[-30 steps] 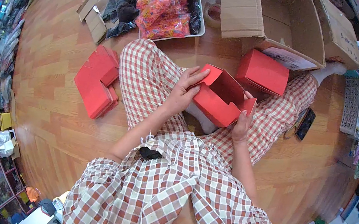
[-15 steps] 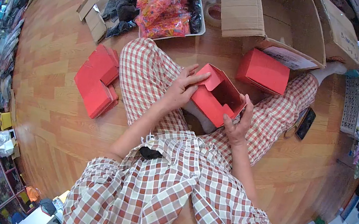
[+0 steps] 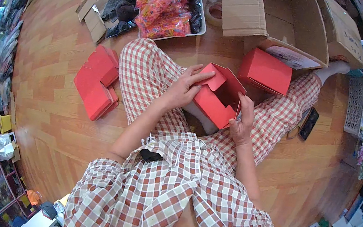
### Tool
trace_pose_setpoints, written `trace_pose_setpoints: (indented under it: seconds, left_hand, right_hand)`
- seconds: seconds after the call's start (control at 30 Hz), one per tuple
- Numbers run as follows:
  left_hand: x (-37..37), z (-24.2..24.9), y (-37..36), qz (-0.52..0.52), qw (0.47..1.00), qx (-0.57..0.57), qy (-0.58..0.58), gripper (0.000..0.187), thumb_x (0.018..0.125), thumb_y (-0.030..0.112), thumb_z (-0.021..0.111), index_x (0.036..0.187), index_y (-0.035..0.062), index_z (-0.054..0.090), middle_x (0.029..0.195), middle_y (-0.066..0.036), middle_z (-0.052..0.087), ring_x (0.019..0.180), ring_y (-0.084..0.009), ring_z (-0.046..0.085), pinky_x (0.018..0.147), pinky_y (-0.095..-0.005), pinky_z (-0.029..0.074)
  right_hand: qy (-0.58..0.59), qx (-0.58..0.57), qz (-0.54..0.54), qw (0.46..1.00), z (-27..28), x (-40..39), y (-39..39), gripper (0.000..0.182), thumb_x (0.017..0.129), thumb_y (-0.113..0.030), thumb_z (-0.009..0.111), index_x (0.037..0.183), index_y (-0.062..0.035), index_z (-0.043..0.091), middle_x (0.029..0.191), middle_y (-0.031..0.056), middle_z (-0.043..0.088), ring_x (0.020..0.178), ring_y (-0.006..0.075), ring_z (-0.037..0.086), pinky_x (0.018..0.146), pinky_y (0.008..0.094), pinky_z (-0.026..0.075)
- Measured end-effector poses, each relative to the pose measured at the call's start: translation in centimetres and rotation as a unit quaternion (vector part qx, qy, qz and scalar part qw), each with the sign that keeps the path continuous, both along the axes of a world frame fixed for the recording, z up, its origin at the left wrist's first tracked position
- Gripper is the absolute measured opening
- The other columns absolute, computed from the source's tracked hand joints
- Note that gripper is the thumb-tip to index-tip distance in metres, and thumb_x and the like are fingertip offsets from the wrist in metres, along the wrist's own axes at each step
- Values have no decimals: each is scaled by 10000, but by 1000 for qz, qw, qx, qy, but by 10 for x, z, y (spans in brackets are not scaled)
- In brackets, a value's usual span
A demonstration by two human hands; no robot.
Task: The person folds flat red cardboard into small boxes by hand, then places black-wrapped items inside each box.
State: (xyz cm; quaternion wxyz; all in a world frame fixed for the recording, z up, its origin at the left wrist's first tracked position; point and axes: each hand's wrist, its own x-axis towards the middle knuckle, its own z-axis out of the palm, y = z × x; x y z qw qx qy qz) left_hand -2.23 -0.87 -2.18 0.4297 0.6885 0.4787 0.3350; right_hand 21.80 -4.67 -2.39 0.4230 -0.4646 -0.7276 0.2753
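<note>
An open red box (image 3: 213, 105) is held between my two hands above my crossed legs, its hollow inside showing. My left hand (image 3: 185, 89) rests on its left side, fingers over a small upper flap. On the right side, my right hand (image 3: 243, 121) grips the box edge between thumb and fingers. A closed red box (image 3: 266, 71) stands just beyond, near my right leg. Folded red cardboard pieces (image 3: 94, 82) lie on the floor left of my left knee.
A big open carton (image 3: 292, 29) and another carton (image 3: 341, 31) are at the upper right. A white tray (image 3: 202, 28) holds colourful packets and black plastic. A tape roll (image 3: 215, 11) lies beside it. A phone (image 3: 309, 124) lies on the floor at right.
My right hand has shifted up slightly, its fingers now bent over the right edge of the box, and the right end looks drawn inward. My left hand stays nearly the same.
</note>
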Motion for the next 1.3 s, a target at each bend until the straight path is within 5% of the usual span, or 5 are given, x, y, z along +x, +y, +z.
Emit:
trace_pose_setpoints:
  seconds: [0.17,0.43,0.97,1.07,1.3]
  left_hand:
    - [-6,-2,-6,-30,998,3,-46,468,831,142,560,1298,152,527,1375,-221,345,1281,-363,361,1068,-420,285]
    - [-1,-5,-6,-37,999,16,-28,467,831,153,605,1290,195,532,1380,-249,329,1273,-380,366,1060,-422,308]
    - [16,-8,-2,38,999,19,-33,438,800,53,602,1230,85,529,1264,-197,450,1203,-332,440,1021,-379,357]
    - [24,5,1,57,993,-5,-104,458,785,62,612,1222,45,476,1211,-184,489,1169,-324,468,1001,-377,372]
    - [25,4,5,28,998,5,-61,501,791,33,576,1269,34,426,1248,-140,476,1203,-251,449,1043,-350,328]
  right_hand:
    - [-15,20,18,1000,3,-1,1,577,894,-464,499,1258,-16,520,1181,198,506,1096,339,483,943,408,384]
    - [-46,83,-38,995,4,-14,8,493,729,-4,685,1200,-16,539,1182,191,533,1012,330,563,867,378,477]
    - [-131,3,-18,991,19,-12,28,332,721,-195,725,955,-9,579,1075,200,578,968,355,559,847,403,458]
    - [-158,-101,10,982,38,-14,37,368,703,-208,744,949,-13,552,979,171,586,915,348,561,804,407,464]
    - [-189,-31,-26,981,31,-22,36,481,670,-215,765,1028,-15,515,930,153,567,885,346,552,779,419,464]
